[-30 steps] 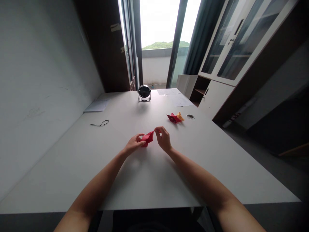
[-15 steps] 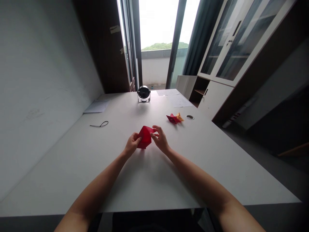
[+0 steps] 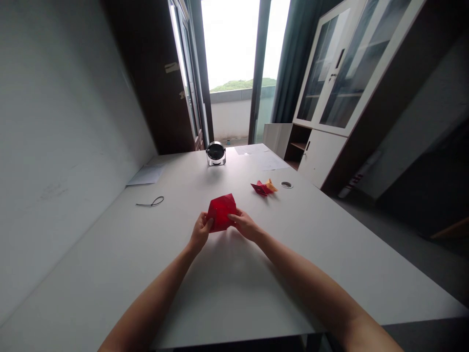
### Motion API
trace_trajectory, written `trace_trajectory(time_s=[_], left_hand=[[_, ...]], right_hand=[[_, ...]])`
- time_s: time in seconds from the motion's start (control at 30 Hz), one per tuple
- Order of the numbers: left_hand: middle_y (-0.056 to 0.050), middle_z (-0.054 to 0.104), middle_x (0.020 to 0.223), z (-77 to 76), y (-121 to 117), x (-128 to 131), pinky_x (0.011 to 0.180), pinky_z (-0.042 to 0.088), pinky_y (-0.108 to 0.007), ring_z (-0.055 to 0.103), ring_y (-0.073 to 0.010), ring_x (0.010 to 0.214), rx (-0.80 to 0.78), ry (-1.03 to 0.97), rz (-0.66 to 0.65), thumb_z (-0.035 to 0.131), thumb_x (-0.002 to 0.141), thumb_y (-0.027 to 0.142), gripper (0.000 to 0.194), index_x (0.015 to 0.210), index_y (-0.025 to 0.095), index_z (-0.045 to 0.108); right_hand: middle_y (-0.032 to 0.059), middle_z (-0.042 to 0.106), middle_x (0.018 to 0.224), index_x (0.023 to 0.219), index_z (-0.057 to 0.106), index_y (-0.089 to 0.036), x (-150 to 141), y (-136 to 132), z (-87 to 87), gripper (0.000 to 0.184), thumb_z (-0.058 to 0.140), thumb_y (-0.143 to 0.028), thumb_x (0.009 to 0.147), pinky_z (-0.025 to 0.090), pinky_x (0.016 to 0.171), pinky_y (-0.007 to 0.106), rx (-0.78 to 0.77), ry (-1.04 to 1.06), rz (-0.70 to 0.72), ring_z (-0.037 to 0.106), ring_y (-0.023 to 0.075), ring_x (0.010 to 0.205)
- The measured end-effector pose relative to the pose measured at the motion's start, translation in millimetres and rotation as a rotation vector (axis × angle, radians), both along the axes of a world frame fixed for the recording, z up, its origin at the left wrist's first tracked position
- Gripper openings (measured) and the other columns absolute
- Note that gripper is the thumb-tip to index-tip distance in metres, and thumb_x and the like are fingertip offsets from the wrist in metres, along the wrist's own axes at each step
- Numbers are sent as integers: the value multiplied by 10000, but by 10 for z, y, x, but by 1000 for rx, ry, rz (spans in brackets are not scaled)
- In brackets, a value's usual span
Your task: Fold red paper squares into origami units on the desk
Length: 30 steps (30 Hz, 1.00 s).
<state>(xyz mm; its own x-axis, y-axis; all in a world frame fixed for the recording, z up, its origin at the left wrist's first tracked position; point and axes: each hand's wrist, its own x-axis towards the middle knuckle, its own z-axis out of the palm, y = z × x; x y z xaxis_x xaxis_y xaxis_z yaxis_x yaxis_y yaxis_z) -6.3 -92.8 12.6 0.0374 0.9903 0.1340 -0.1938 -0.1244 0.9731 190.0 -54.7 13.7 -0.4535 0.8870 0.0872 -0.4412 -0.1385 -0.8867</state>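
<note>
A piece of folded red paper (image 3: 222, 213) is held up just over the white table (image 3: 205, 288), tilted so that its broad face shows. Its left edge is pinched by my left hand (image 3: 201, 230), thumb in front and fingers mostly behind. On the opposite edge, my right hand (image 3: 246, 224) grips the paper the same way, with the thumb on the near face. Folded red and orange paper pieces (image 3: 264, 187) lie on the table beyond my right hand, apart from it.
A black cable tie loop (image 3: 150, 202) lies at the left. A round black device on a metal stand (image 3: 216, 154) stands at the back. White sheets (image 3: 146, 174) rest near the wall, and more papers (image 3: 273, 162) at the far right. A round hole (image 3: 286, 185) pierces the tabletop.
The red paper has turned, showing a broader, flatter face. My right fingers have gone from a raised pinch at its corner to gripping its right edge. The camera view has tilted slightly up.
</note>
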Motion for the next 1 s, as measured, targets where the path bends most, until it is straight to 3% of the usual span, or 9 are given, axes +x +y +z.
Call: trace_trajectory(time_s=[0.13,0.3,0.6,0.73,0.87,1.0], left_hand=[[-4,629,819,-45,29,-39,648,502,-255,606,-130,687,-4,-20,23,680,828,500,386,957,187,494],[7,648,777,-95,58,-88,556,460,-225,581,-110,581,-80,-88,-48,677,819,553,445,1006,201,479],[-4,668,859,-35,59,-121,662,497,-237,624,-110,683,-147,-203,-26,745,768,531,450,969,196,523],[-32,687,954,1,54,-175,738,514,-255,651,-125,770,-203,-264,-102,782,750,485,431,962,183,561],[-43,695,946,-19,64,-203,729,517,-255,656,-130,759,-255,-273,-160,814,725,454,441,973,170,584],[-28,695,839,-28,77,-236,646,502,-242,637,-127,665,-260,-148,-144,831,682,489,467,921,162,598]], right_hand=[[65,730,970,1098,662,-179,5,14,37,483,841,-364,689,550,765,365,-6,42,-83,685,218,825],[51,723,955,1102,635,-197,-14,-1,49,482,835,-362,695,551,697,332,-5,61,-149,679,207,791],[40,717,977,1047,624,-208,-25,-9,53,416,828,-350,713,556,748,325,-14,73,-189,676,194,829],[36,716,980,983,620,-210,2,12,75,397,836,-388,701,560,788,337,-30,67,-228,677,201,856],[36,716,971,962,621,-207,26,25,84,407,839,-416,689,563,790,341,-38,62,-257,676,198,844],[34,716,978,962,623,-209,46,27,82,384,818,-426,712,564,788,337,-40,58,-280,678,192,838]])
